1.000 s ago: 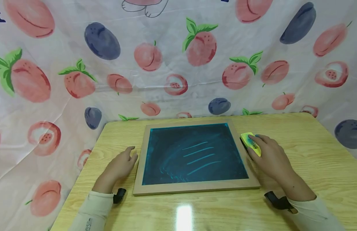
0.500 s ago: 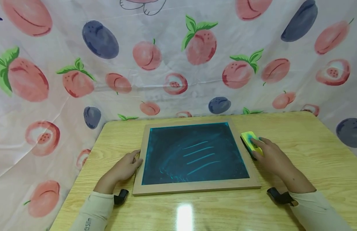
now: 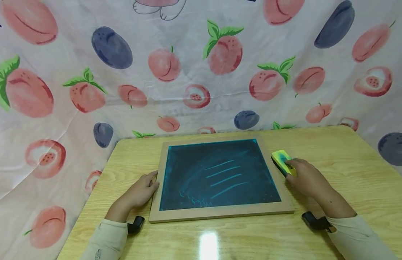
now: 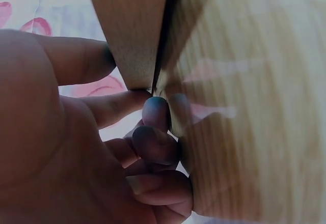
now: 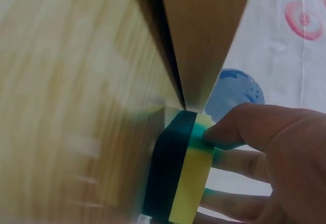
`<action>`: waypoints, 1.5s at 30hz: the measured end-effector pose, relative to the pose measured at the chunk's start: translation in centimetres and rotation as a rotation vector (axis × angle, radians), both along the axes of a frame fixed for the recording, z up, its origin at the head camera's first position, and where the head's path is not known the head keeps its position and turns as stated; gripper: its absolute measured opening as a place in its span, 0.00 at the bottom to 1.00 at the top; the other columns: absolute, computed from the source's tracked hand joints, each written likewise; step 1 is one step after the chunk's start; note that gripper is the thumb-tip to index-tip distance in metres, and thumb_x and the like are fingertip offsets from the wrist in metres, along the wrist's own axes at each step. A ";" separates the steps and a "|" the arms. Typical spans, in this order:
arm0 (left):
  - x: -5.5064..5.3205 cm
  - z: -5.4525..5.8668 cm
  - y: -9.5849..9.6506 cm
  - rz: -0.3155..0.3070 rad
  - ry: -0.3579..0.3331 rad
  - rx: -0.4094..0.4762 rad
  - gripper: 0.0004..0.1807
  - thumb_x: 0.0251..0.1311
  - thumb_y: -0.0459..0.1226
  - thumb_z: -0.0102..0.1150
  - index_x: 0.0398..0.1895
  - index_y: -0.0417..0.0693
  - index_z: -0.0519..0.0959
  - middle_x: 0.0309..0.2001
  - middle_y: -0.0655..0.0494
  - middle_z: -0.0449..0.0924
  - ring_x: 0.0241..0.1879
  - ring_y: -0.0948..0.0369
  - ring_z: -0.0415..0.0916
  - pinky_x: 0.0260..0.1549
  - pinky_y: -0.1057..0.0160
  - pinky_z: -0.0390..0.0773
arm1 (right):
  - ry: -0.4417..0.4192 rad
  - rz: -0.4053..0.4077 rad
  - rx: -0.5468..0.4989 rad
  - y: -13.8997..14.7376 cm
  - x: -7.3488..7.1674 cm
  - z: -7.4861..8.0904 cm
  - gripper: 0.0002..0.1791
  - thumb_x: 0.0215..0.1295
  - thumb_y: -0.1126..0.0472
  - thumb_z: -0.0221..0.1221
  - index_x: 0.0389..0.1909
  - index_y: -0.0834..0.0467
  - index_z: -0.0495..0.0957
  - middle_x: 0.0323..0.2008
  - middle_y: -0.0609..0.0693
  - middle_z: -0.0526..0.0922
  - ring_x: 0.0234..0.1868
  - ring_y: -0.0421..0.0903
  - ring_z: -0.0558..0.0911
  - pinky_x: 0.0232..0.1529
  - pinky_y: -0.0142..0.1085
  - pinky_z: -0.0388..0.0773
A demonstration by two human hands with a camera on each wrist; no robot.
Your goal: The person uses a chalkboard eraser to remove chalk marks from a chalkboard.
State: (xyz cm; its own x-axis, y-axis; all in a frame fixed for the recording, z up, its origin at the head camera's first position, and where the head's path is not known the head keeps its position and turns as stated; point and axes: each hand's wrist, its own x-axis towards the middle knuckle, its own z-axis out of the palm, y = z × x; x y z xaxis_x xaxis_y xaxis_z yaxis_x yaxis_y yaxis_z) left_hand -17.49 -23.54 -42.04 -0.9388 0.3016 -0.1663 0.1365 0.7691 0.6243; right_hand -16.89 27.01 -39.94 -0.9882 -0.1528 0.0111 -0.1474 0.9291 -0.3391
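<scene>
A wooden-framed chalkboard [image 3: 223, 180] with several pale blue chalk lines lies on the table. My left hand [image 3: 139, 191] holds its left edge: the thumb [image 4: 84, 63] rests on the frame [image 4: 135, 25], the index finger is at the side, and the other fingers curl against the tabletop. Just right of the board lies a chalkboard eraser [image 3: 279, 159], its top yellow with a teal smear and its base dark. My right hand [image 3: 306, 180] holds its near end between thumb [image 5: 237, 127] and fingers. In the right wrist view some fingertips are hidden behind the yellow part.
The light wooden table [image 3: 344, 159] extends around the board, its far edge meeting a fruit-printed cloth [image 3: 217, 90]. Dark wrist cameras sit at both sleeves. Light glares on the table's near part [image 3: 208, 245].
My left hand has moved right and taken hold of the board's edge. My right hand has drawn back slightly toward the eraser's near end. The chalk lines look the same.
</scene>
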 end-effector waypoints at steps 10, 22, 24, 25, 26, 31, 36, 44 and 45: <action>0.3 -0.5 0.1 0.021 0.002 -0.038 0.29 0.70 0.45 0.37 0.71 0.45 0.52 0.65 0.41 0.60 0.65 0.46 0.57 0.60 0.44 0.60 | 0.011 -0.012 0.035 0.3 0.2 -0.9 0.30 0.58 0.59 0.60 0.57 0.70 0.64 0.46 0.70 0.75 0.43 0.62 0.77 0.38 0.53 0.73; 0.5 -0.3 0.3 0.041 0.015 -0.083 0.29 0.70 0.47 0.37 0.71 0.48 0.53 0.62 0.41 0.62 0.62 0.47 0.61 0.58 0.44 0.62 | 0.010 -0.023 0.022 0.5 0.6 -0.5 0.34 0.59 0.60 0.54 0.66 0.66 0.57 0.47 0.72 0.72 0.42 0.61 0.76 0.35 0.52 0.73; 0.5 -0.3 0.2 0.043 0.015 -0.083 0.29 0.70 0.47 0.37 0.71 0.48 0.52 0.63 0.41 0.62 0.63 0.46 0.60 0.58 0.44 0.61 | 0.015 -0.025 0.014 0.5 0.7 -0.2 0.34 0.59 0.60 0.53 0.66 0.65 0.57 0.47 0.72 0.72 0.40 0.60 0.76 0.33 0.50 0.73; 0.4 -0.3 0.2 0.043 0.014 -0.083 0.30 0.70 0.47 0.37 0.71 0.48 0.52 0.64 0.41 0.61 0.64 0.46 0.59 0.58 0.43 0.61 | 0.019 -0.026 0.012 0.4 0.7 0.0 0.34 0.59 0.60 0.53 0.66 0.65 0.56 0.47 0.72 0.71 0.39 0.59 0.76 0.32 0.49 0.73; 0.4 -0.3 0.2 0.044 0.013 -0.083 0.30 0.70 0.47 0.37 0.71 0.48 0.52 0.64 0.40 0.60 0.65 0.45 0.58 0.59 0.43 0.60 | 0.020 -0.028 0.010 0.3 0.7 0.1 0.34 0.59 0.60 0.53 0.66 0.65 0.56 0.47 0.72 0.71 0.38 0.58 0.76 0.31 0.48 0.73; 0.4 -0.3 0.1 0.042 0.005 -0.093 0.30 0.70 0.48 0.36 0.72 0.48 0.51 0.67 0.40 0.56 0.67 0.43 0.53 0.60 0.41 0.57 | 0.025 -0.038 0.015 -0.1 1.0 0.9 0.36 0.58 0.59 0.55 0.67 0.63 0.56 0.48 0.72 0.70 0.34 0.54 0.75 0.26 0.41 0.70; 0.4 -0.2 0.0 0.035 0.012 -0.093 0.30 0.70 0.49 0.35 0.72 0.47 0.50 0.67 0.40 0.56 0.67 0.43 0.53 0.60 0.42 0.58 | 0.058 -0.032 0.027 -0.8 1.5 1.5 0.35 0.59 0.56 0.55 0.67 0.60 0.58 0.52 0.72 0.68 0.37 0.58 0.76 0.27 0.46 0.72; 0.5 -0.2 0.0 0.039 0.012 -0.102 0.31 0.70 0.49 0.35 0.72 0.48 0.50 0.67 0.40 0.56 0.67 0.43 0.54 0.60 0.42 0.58 | 0.067 0.003 0.050 -2.8 2.7 2.1 0.33 0.58 0.57 0.56 0.66 0.56 0.63 0.52 0.67 0.67 0.39 0.58 0.76 0.30 0.47 0.73; 0.5 -0.2 0.0 0.038 0.012 -0.102 0.31 0.70 0.49 0.35 0.72 0.48 0.50 0.67 0.40 0.56 0.67 0.43 0.54 0.60 0.42 0.58 | 0.068 0.009 0.047 -3.1 2.9 2.1 0.32 0.57 0.57 0.56 0.65 0.56 0.64 0.52 0.67 0.68 0.38 0.56 0.76 0.30 0.46 0.73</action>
State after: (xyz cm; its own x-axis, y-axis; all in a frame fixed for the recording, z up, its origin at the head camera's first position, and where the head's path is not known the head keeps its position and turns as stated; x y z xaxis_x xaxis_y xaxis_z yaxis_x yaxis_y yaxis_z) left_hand -17.00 -23.56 -42.24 -0.9514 0.2475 -0.1833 0.1127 0.8336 0.5407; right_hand -14.01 23.92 -37.79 -0.9840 -0.1639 0.0703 -0.1772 0.9424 -0.2838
